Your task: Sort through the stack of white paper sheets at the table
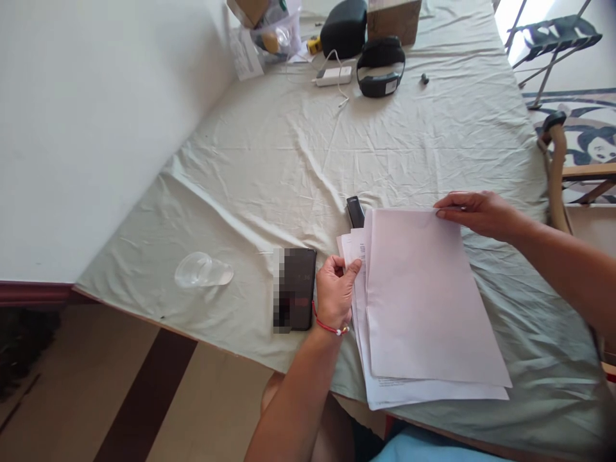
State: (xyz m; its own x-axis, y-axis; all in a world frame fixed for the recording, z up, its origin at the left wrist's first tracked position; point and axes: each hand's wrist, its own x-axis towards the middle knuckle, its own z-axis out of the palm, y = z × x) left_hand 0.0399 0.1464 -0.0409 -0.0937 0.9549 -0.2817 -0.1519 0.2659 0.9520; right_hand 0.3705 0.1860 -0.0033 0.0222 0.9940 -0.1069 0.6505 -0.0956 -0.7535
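a large table under a creased, pale green cloth fills most of the view, its left side against a white wall. at the near edge, right of centre, lies a loose stack of white papers; the top sheet is blank on the side facing up, and lines of print show on sheets beneath. the person's right hand pinches the stack's far right corner between thumb and fingers. the left hand has a narrow thumb-and-finger grip on the left edge of the lower sheets; how many sheets each hand holds, i cannot tell. at the far end stand a cardboard box and a rounded black case, with a black looped headband just in front. a clear plastic cup lies on its side at left. a dark phone, partly blurred, lies just beside the left hand. a slim black object pokes out past the papers' far left corner. smallest is a red cord bracelet on the left wrist.
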